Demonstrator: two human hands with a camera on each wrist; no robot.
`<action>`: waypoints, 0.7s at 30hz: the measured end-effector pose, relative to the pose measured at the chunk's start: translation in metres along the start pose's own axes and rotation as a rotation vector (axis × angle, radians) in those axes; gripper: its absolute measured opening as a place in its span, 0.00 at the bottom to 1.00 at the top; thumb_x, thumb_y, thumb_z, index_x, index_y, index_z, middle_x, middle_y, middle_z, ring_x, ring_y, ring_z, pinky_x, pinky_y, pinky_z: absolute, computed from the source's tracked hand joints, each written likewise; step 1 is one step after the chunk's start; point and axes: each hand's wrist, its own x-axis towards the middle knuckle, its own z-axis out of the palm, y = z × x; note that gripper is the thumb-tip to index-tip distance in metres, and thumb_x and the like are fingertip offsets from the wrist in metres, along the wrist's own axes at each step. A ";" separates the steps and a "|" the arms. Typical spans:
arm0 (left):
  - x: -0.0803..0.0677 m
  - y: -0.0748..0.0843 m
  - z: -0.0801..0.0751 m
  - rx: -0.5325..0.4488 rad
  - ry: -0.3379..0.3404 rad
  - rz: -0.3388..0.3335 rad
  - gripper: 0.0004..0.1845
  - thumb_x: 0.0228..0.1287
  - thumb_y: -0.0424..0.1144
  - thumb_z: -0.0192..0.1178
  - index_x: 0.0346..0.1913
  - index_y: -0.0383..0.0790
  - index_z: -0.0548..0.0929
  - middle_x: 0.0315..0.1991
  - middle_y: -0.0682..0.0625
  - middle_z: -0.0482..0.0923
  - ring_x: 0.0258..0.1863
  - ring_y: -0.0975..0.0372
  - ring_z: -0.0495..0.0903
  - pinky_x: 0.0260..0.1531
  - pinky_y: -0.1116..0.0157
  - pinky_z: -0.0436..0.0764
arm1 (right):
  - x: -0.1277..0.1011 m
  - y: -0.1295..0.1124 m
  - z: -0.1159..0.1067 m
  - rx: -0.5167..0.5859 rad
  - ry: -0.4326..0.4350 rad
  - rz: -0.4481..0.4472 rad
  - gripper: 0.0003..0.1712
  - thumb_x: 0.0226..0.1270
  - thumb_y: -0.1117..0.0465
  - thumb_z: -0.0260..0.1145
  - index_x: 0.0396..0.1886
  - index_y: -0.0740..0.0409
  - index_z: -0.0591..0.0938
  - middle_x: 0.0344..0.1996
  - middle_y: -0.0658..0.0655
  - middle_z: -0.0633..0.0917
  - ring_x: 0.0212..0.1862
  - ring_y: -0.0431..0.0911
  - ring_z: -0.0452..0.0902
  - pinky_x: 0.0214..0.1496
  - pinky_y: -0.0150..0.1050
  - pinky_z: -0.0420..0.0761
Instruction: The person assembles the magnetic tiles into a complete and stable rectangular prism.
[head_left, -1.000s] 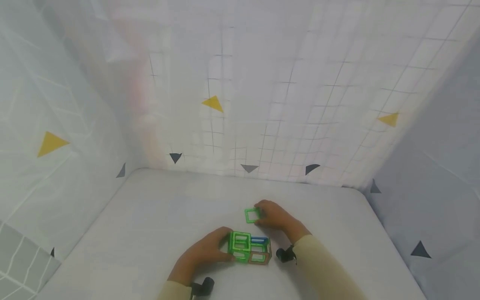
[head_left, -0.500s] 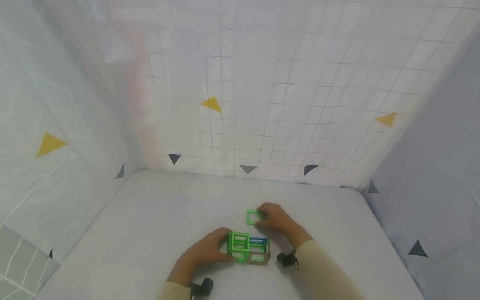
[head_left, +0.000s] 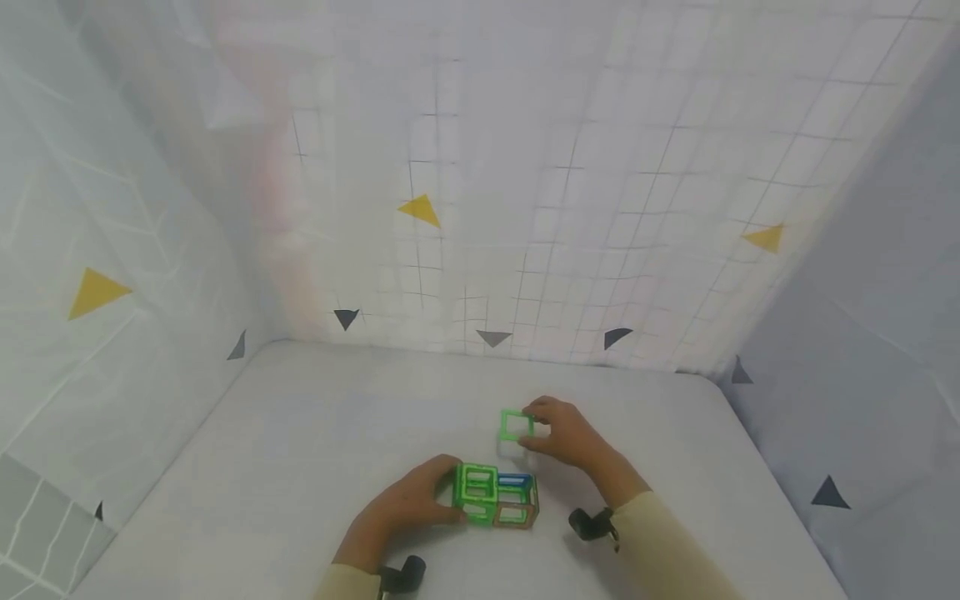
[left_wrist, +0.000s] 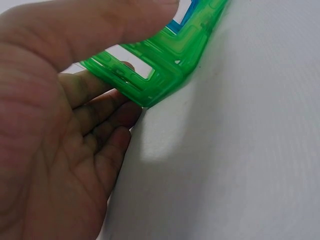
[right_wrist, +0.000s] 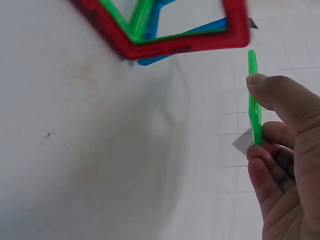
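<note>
A small structure of magnetic square frames [head_left: 495,495], green at the left, blue and red-brown at the right, stands on the white table [head_left: 300,450]. My left hand [head_left: 408,504] grips its green left side; in the left wrist view the thumb and fingers [left_wrist: 95,100] wrap the green frame [left_wrist: 160,70]. My right hand [head_left: 562,433] pinches a loose green square tile [head_left: 516,424] just above the table, behind the structure. The right wrist view shows that tile [right_wrist: 254,95] edge-on between thumb and fingers, with the red frame [right_wrist: 190,40] of the structure above left.
White patterned curtain walls [head_left: 480,208] with yellow and grey triangles close in the table on the left, back and right. The table's rounded far corners [head_left: 705,383] lie near the curtains.
My right hand has lifted the loose green tile off the table and tilted it more upright, shifting slightly right. The left hand and the structure have stayed put.
</note>
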 end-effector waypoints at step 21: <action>0.002 -0.002 0.002 0.007 0.006 0.009 0.44 0.41 0.56 0.77 0.66 0.50 0.74 0.70 0.52 0.70 0.74 0.51 0.63 0.73 0.44 0.61 | -0.047 -0.030 -0.022 -0.058 0.022 -0.037 0.30 0.53 0.47 0.79 0.56 0.50 0.84 0.54 0.48 0.82 0.59 0.48 0.77 0.62 0.50 0.81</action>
